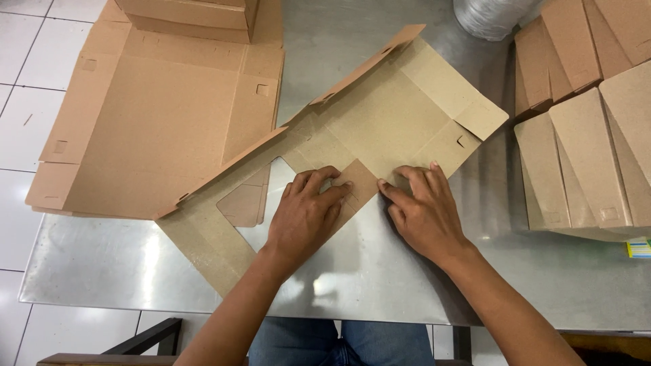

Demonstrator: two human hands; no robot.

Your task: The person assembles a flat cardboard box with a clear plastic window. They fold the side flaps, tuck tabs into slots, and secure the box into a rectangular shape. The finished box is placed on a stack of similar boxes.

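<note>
On the shiny grey metal surface, directly below the camera, lies a flat, unfolded brown cardboard box blank, turned at an angle with its long side flaps partly raised. Both hands press on a small folded cardboard flap at the near edge of that blank. The left hand lies palm down with its fingers spread and flat on the flap, gripping nothing. The right hand is just beside it, fingers likewise extended and pressed onto the cardboard next to the flap's right edge (fingertips of the two hands are near but apart).

To the left, a stack of flat brown cardboard sheets overhangs the surface's edge, and a folded brown cardboard box rests on its far end. Along the right side stands a row of folded brown cardboard boxes, leaning on one another. A roll of clear plastic film shows at the top edge. A small yellow and green packet peeks in at the far right. White floor tiles show at left, and blue jeans below the surface.
</note>
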